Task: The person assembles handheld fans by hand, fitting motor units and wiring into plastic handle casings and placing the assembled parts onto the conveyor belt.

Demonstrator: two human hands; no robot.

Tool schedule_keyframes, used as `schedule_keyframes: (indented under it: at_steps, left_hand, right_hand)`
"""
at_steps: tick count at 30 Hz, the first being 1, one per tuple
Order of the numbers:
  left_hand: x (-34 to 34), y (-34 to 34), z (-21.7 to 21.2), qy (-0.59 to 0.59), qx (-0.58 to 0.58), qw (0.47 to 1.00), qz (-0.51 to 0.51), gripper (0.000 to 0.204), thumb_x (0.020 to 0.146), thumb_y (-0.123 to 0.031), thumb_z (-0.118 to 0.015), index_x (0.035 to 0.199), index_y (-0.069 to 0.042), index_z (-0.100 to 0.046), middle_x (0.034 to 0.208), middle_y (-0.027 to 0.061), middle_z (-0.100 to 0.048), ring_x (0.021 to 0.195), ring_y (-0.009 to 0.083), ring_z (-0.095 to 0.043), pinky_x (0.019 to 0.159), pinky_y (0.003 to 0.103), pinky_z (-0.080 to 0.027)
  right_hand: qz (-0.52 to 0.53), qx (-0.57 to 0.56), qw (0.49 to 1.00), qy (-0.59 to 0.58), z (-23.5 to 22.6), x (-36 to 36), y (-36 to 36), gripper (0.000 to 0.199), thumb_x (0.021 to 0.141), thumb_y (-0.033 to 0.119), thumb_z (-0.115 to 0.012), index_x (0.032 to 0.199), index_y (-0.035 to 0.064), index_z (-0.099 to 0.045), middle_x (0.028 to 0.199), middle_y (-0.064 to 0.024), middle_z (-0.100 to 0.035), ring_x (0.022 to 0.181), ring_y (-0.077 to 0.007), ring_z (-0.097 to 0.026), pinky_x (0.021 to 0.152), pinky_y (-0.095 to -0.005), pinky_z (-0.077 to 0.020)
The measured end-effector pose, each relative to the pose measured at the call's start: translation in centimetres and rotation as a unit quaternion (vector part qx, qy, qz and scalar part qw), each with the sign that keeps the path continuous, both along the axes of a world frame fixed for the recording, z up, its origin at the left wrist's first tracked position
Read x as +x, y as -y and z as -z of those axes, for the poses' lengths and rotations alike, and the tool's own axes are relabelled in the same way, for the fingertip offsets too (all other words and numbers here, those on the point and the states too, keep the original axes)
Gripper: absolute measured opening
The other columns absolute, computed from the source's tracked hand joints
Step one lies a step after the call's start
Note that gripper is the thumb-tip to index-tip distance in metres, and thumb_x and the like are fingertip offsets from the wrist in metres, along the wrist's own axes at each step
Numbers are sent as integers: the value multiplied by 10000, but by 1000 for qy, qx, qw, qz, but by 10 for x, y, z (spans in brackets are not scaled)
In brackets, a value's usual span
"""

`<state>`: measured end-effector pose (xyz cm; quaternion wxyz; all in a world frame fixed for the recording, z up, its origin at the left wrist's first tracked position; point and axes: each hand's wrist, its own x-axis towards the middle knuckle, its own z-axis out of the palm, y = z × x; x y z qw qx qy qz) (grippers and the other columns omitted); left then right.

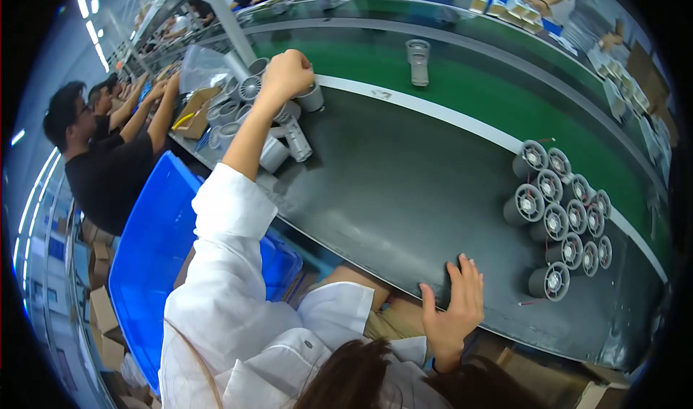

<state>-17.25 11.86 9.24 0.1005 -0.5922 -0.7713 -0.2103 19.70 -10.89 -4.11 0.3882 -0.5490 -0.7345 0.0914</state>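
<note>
My left hand (287, 75) reaches over a pile of grey plastic housings at the far left of the dark work surface. Its fingers are curled closed, and what they hold is hidden. Just under the fingertips stands a grey cylindrical housing (310, 98); whether they grip it I cannot tell. A grey housing with a handle-like stem (297, 140) lies nearer in the pile, beside another grey cylinder (273, 154). My right hand (456, 309) rests at the near edge of the work surface, fingers stretched out and holding nothing.
Several round grey fan units (554, 221) with red wires stand grouped at the right. A grey housing (418, 62) lies on the green conveyor belt (476, 91). A blue bin (148, 228) is left of my arm. Co-workers (108, 142) sit along the left; others work across the belt.
</note>
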Motion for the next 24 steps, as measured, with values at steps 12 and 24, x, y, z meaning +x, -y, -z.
schedule_keyframes:
  at_steps: [12,24]
  left_hand:
    - [-34,-18,10,-109,-163,967,160,436,657,-224,-720,1072,-93,-693,1128,170,-649,1093,385,-561,957,433,-435]
    - [-11,-59,38,-222,-320,921,1,574,506,-210,-890,1025,-71,-687,1106,135,-658,1018,294,-643,847,423,-527]
  right_hand:
    - [-1,-4,1000,5,-4,4,4,406,703,144,-717,1064,-13,-618,1250,-202,-569,1176,-410,-518,1017,-507,-374]
    - [2,-1,1000,-8,-3,2,0,396,683,144,-736,1034,-2,-628,1231,-199,-577,1163,-409,-528,1004,-508,-389]
